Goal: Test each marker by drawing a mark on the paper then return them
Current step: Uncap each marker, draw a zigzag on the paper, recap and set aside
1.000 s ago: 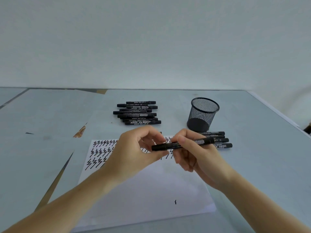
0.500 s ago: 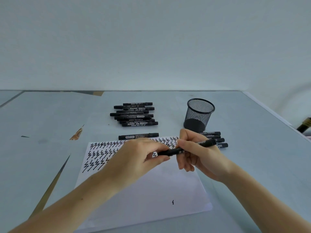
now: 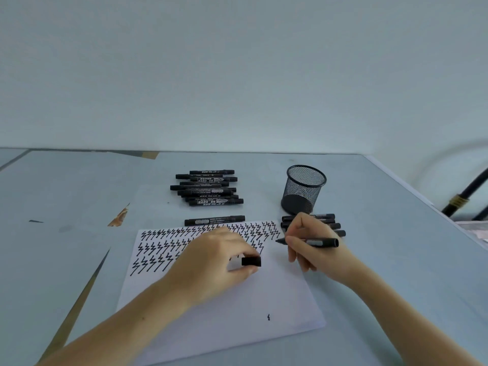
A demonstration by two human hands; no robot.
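Observation:
A white paper [image 3: 253, 307] lies in front of me, its upper part filled with rows of black zigzag marks. My right hand [image 3: 311, 247] grips an uncapped black marker [image 3: 320, 243], its tip pointing left just over the paper's right edge. My left hand [image 3: 216, 260] rests over the paper and pinches the marker's black cap [image 3: 251, 261]. A pile of several black markers [image 3: 207, 187] lies further back. One single marker [image 3: 214, 220] lies along the paper's top edge. Several more markers [image 3: 333, 225] lie behind my right hand.
A black mesh pen cup [image 3: 303, 190] stands upright at the back right, just behind the markers near my right hand. The grey table [image 3: 66, 207] has a torn patch at the left. The table's right edge runs diagonally, with a dark pipe [image 3: 464, 196] beyond it.
The cap has come off the marker: my left hand moved down and left with it, and my right hand carried the marker to the right, tip now bare.

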